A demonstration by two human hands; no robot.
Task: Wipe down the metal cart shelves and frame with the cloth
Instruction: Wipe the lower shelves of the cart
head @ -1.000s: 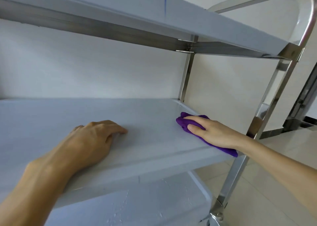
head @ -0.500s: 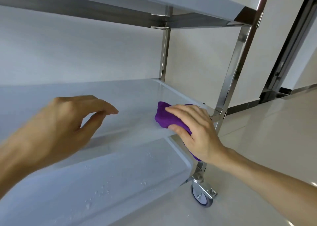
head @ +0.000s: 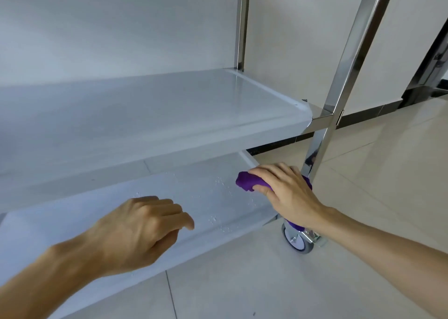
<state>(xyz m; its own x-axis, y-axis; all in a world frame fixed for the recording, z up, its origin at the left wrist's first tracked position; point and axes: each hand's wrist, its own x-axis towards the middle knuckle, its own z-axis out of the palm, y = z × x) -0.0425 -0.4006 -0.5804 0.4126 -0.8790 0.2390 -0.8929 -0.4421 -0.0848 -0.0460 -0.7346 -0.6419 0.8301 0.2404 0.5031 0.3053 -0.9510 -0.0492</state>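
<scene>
Step in hand: by the look of it, you are starting on the bottom shelf (head: 169, 197) at its right end.
Right hand (head: 288, 192): your fingers are curled round the bunched purple cloth (head: 247, 184), which sits at the shelf's right edge, just beside the chrome upright (head: 339, 95).
Left hand (head: 140, 231): it holds nothing, fingers loosely curled, over the shelf's front lip and well apart from your right hand.
Water: droplets (head: 220, 180) lie just left of the cloth, with more (head: 213, 219) between your two hands.
How to do it well: spread the cloth flatter under your palm so that more of it meets the metal, then draw it towards your left hand in long overlapping passes.
Steadying: the cart stands on a caster wheel (head: 297, 240) below your right wrist, so rest your left hand on the lip to keep it from rolling.
Do not miss: the corner where the shelf meets the upright, and the raised rim.
</scene>
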